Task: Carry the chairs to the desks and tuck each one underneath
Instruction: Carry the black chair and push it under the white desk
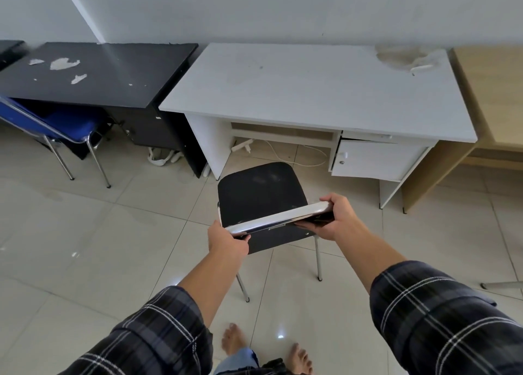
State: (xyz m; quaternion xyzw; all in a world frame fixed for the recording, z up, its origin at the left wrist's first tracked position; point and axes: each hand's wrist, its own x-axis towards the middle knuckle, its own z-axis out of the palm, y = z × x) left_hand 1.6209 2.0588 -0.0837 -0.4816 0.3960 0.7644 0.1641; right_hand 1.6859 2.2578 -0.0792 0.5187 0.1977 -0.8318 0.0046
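Note:
A black chair (259, 193) with chrome legs stands on the tiled floor just in front of the white desk (311, 91), its seat pointing at the desk's open knee space. My left hand (227, 240) grips the left end of the chair's chrome back rail, and my right hand (336, 216) grips the right end. A blue chair (60, 122) sits partly under the black desk (96, 74) at the left.
A beige desk (492, 91) stands to the right of the white one. A white power strip and cables (246, 147) lie on the floor under the white desk, whose drawer unit (373, 159) hangs at the right. My bare feet show at the bottom.

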